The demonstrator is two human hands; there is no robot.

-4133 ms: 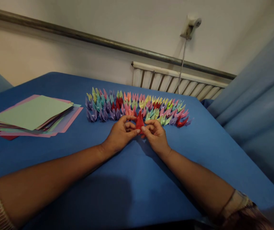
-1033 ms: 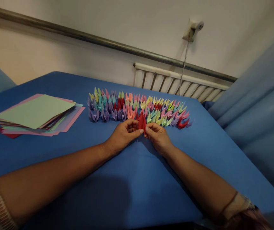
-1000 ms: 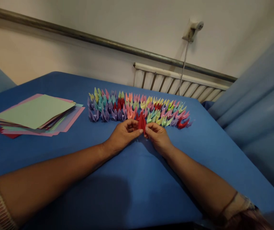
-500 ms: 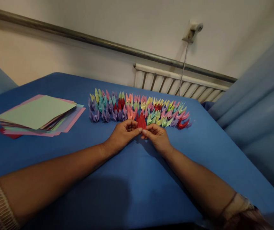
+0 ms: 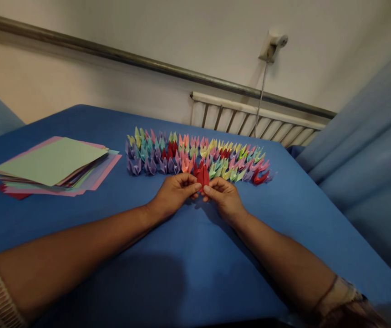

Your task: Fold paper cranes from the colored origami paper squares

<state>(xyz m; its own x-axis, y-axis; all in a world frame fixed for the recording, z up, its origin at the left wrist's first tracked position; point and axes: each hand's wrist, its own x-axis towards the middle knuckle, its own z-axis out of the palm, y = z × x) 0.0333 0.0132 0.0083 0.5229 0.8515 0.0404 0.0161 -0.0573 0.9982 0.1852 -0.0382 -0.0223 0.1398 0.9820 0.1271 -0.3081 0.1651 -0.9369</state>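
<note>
A small piece of folded red paper (image 5: 202,175), pointed at the top, is held upright between my two hands over the table. My left hand (image 5: 178,191) pinches its lower left side between thumb and fingers. On the lower right side, my right hand (image 5: 223,195) grips it the same way, with both thumbs close together at the bottom. Just behind my hands stand rows of folded paper cranes (image 5: 150,165) in purple, teal, pink, yellow, green and red. The red piece and my fingers hide some of the front row.
A loose stack of coloured paper sheets (image 5: 52,159), pale green on top, lies on the left of the blue-covered table (image 5: 140,255). Behind are a radiator (image 5: 236,116), a wall pipe (image 5: 140,64) and a socket with a cord (image 5: 269,48). A blue curtain (image 5: 369,173) hangs at right.
Both hands keep their hold on the red paper. The fingers have shifted slightly, and a little more of the red piece shows between the thumbs.
</note>
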